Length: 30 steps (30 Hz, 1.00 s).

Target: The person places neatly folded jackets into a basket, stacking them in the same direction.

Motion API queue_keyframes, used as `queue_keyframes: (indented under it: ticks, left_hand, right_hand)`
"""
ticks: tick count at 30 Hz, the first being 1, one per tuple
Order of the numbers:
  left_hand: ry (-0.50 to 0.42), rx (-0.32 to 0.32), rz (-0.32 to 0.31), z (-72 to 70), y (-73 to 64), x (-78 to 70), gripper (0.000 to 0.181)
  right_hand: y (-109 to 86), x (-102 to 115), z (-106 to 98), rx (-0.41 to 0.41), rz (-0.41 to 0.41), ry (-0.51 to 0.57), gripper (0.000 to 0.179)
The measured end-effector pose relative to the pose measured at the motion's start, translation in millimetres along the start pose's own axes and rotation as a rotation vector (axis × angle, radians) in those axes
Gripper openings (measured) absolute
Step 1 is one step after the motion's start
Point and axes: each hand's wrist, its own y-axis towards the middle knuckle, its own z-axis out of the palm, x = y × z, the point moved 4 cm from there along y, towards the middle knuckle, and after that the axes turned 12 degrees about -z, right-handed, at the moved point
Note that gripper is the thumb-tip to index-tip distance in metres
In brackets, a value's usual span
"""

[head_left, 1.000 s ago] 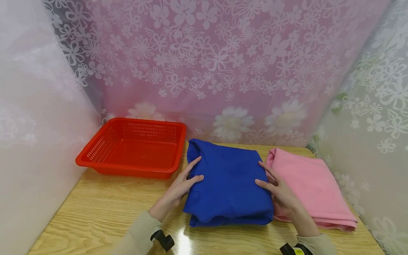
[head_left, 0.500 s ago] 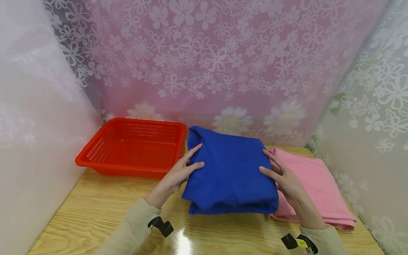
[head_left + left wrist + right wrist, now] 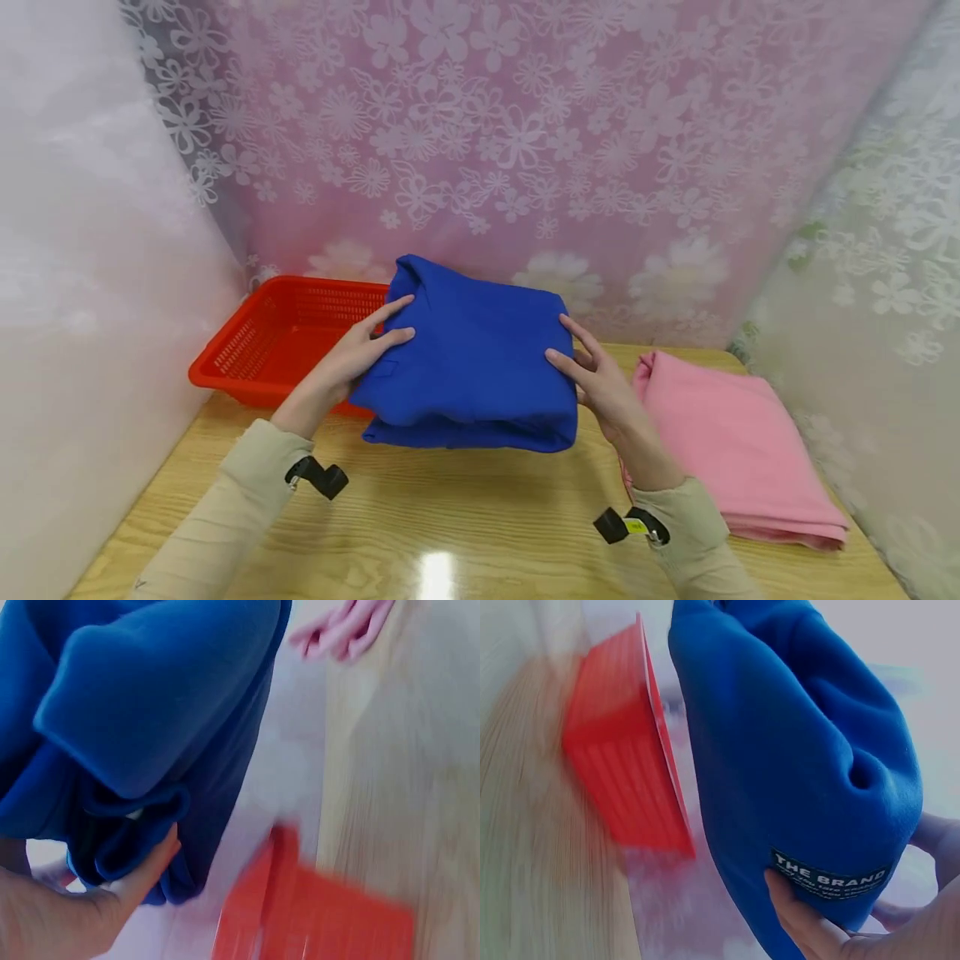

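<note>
A folded blue garment (image 3: 480, 350) is held up off the table between both hands. The left hand (image 3: 352, 354) grips its left side, thumb on top, with other fingers hidden underneath. On the opposite side, the right hand (image 3: 606, 387) holds it, thumb and index finger showing on top. In the right wrist view, the thumb lies beside a dark label (image 3: 829, 874) reading "THE BRAND". The left wrist view shows the garment's folded layers (image 3: 127, 825) pinched at the edge. Its left part overlaps the red plastic basket (image 3: 240, 390) in the head view.
A folded pink cloth item (image 3: 738, 450) lies on the right of the wooden table (image 3: 420, 517). The slotted basket stands at the back left, with bare red bottom showing. Flower-patterned curtains (image 3: 525, 167) close off the back and sides.
Both hands have lifted the blue garment off the table and carried it leftward, to where it partly covers the basket. The pink item and basket have stayed in place.
</note>
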Motion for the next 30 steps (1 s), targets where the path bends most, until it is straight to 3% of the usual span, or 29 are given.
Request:
queue_keyframes:
  ticks: [5,9,13,17,24,27,30]
  left_hand:
    - [-0.006,-0.031,0.006,-55.9,-6.5,0.9,0.066]
    - [-0.007,-0.014,0.028,-95.2,-14.3,0.6,0.066]
    - [-0.014,-0.005,0.036,-127.6,-15.3,3.3,0.065]
    - [0.027,-0.064,0.018,-155.6,-6.8,8.5,0.065]
    - [0.152,-0.168,-0.028,-193.7,10.1,26.5,0.066]
    - [0.167,-0.163,-0.048,-201.4,12.8,38.1,0.066]
    - [0.19,-0.132,-0.07,-200.0,18.6,51.3,0.067]
  right_hand:
    - [25.6,-1.7,46.5,0.012,-0.053,0.087,0.07]
    - [45.0,-8.0,83.2,0.025,-0.077,0.144,0.071]
    - [67.2,-17.0,112.3,0.032,-0.089,0.201,0.072]
    - [88.2,-26.4,134.6,0.03,-0.086,0.231,0.072]
    - [109.5,-42.8,171.2,0.07,-0.071,0.172,0.079]
    - [112.9,-50.8,181.9,0.093,-0.064,0.088,0.079]
    - [113.8,-59.4,182.4,0.107,-0.036,0.019,0.078]
